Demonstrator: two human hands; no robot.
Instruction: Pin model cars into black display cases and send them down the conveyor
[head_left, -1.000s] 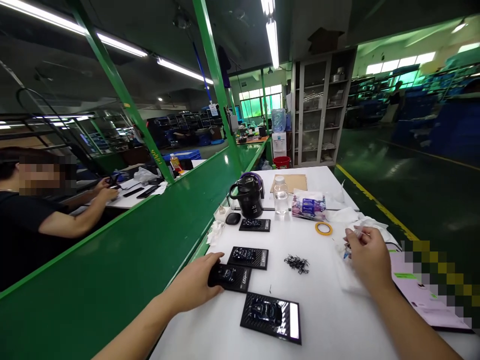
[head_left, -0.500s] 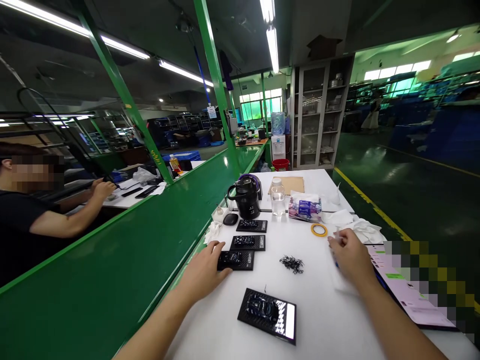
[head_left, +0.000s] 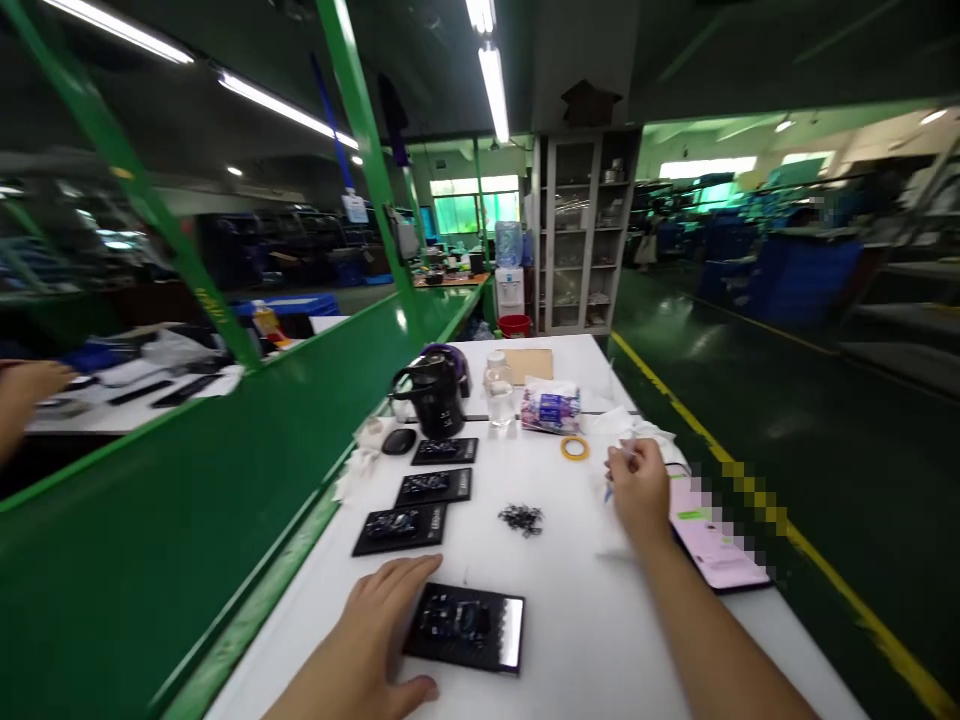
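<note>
Black carbon-patterned card (head_left: 465, 627) lies nearest the camera on the white table (head_left: 585, 640), with the left hand (head_left: 367, 630) flat against its left edge, fingers (head_left: 397, 580) spread wide and the thumb just below its corner. The right hand (head_left: 637, 490) sits further up the table, its fingers (head_left: 619, 460) pinched narrow on a slim blue-tipped item (head_left: 608, 490) (too small to name), just below a crumpled white tissue (head_left: 630, 428). Three more black cards (head_left: 433, 487) run in a line toward a black kettle (head_left: 433, 398). Between the hands lies a small tangle of black pieces (head_left: 520, 518). A yellow tape roll (head_left: 574, 448) sits near a clear plastic bottle (head_left: 497, 395) and a tissue pack (head_left: 551, 407). Pink paper (head_left: 709, 530) lies by the right hand. Beyond a green partition (head_left: 187, 400), a co-worker's hand (head_left: 26, 395) is at another table.
</note>
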